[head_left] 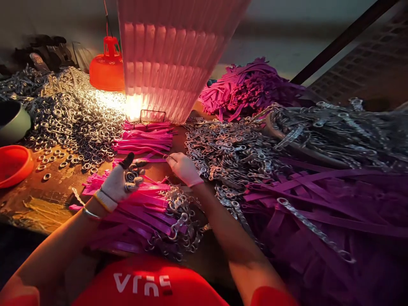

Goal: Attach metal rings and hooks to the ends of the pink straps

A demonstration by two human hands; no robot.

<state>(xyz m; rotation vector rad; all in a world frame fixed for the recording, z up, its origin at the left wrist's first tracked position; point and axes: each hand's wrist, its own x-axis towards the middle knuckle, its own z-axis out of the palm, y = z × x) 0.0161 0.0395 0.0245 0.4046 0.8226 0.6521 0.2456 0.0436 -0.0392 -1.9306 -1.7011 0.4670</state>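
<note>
My left hand [118, 183], in a white glove with dark fingertips, is closed around several metal rings [131, 175]. My right hand [184, 168], in a pale glove, pinches the right end of a thin pink strap [156, 160]. That strap runs left toward my left hand. Just beyond both hands lies a stack of pink straps [143, 140]. Below them is a bundle of pink straps [137, 212] with metal rings and twisted links [181, 216] at its right ends.
Loose rings [79, 123] are heaped at the left, near an orange bowl [14, 166] and a green bowl [12, 123]. An orange lamp [106, 70] hangs beside a corrugated panel [168, 63]. Twisted metal links [229, 148] and purple straps [318, 199] pile up at the right.
</note>
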